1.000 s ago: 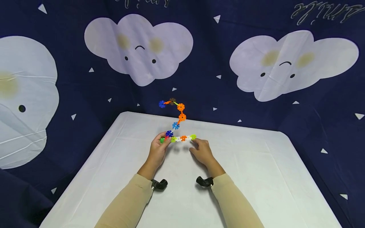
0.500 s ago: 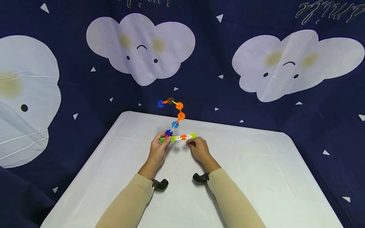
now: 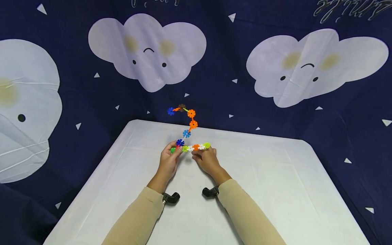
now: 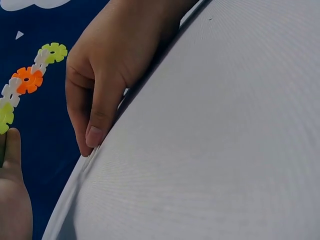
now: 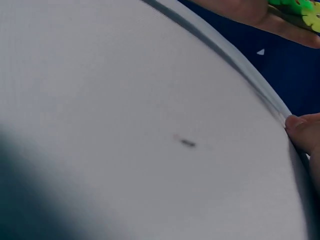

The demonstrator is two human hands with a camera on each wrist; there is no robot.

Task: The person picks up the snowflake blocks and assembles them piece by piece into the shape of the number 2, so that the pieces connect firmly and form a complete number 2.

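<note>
In the head view, a chain of colourful plastic snowflake discs (image 3: 193,124) curves up from my left hand (image 3: 168,162), then runs right in a lower row. My left hand grips its lower left corner, near a green disc (image 3: 173,150). The lower row ends in a lime disc (image 3: 206,145), which stands above my right hand (image 3: 209,161). Just under the row, my right hand pinches a small whitish piece (image 4: 91,155) between thumb and fingertips. It looks like a white snowflake disc, but its outline is hard to make out against the table.
A white-covered table (image 3: 260,183) lies below both hands. Behind it hangs a dark blue cloth (image 3: 223,102) printed with pale clouds and small triangles. Each wrist wears a black camera mount (image 3: 171,198).
My right hand has moved left beneath the lower row, carrying the whitish piece closer to my left hand. The left hand and chain have hardly moved.
</note>
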